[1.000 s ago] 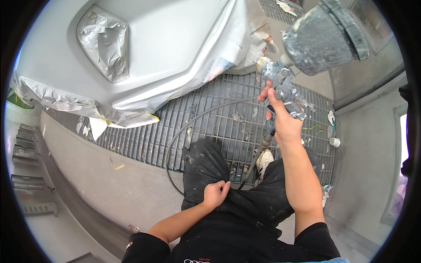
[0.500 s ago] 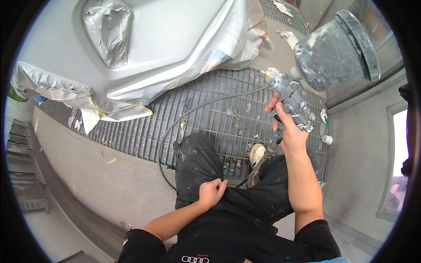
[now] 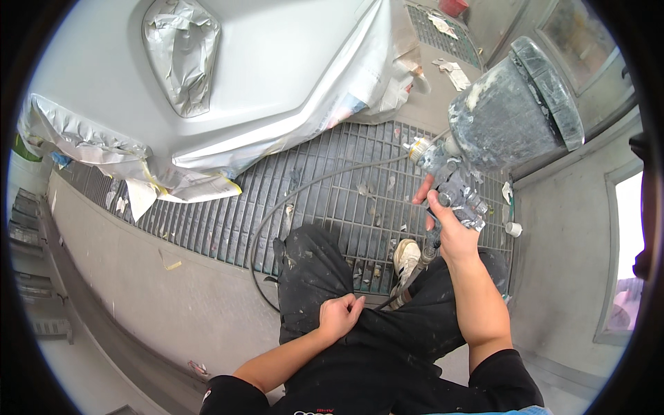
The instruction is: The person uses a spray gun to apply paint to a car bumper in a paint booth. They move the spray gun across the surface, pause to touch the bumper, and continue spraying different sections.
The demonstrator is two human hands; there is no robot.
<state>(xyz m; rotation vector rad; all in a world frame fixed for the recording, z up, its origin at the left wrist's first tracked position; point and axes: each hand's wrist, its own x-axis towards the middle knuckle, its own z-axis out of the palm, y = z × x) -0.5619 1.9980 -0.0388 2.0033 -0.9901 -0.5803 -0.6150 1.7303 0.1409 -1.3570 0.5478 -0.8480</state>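
Observation:
My right hand (image 3: 449, 225) grips a paint-crusted spray gun (image 3: 453, 180) by its handle, forefinger extended alongside it. A large grey cup (image 3: 508, 111) is fitted on the gun, tipped to the right. My left hand (image 3: 339, 315) rests closed on my dark trousers (image 3: 311, 270); its palm is hidden. At upper left, above the floor grating, is a light grey moulded panel (image 3: 270, 62) with silver masking over an inset (image 3: 181, 59) and crumpled masking sheets (image 3: 207, 180) along its lower edge.
A hose (image 3: 277, 207) loops across the littered floor grating (image 3: 332, 200). A small white cup (image 3: 513, 228) lies at the right near the booth wall (image 3: 560, 242) and window (image 3: 626, 242). My shoe (image 3: 406, 263) is on the grating. A red container (image 3: 453, 5) stands at top.
My right hand and the spray gun have moved lower in the picture, toward my lap. My left hand stays closed on my trousers, with only slight shift in view.

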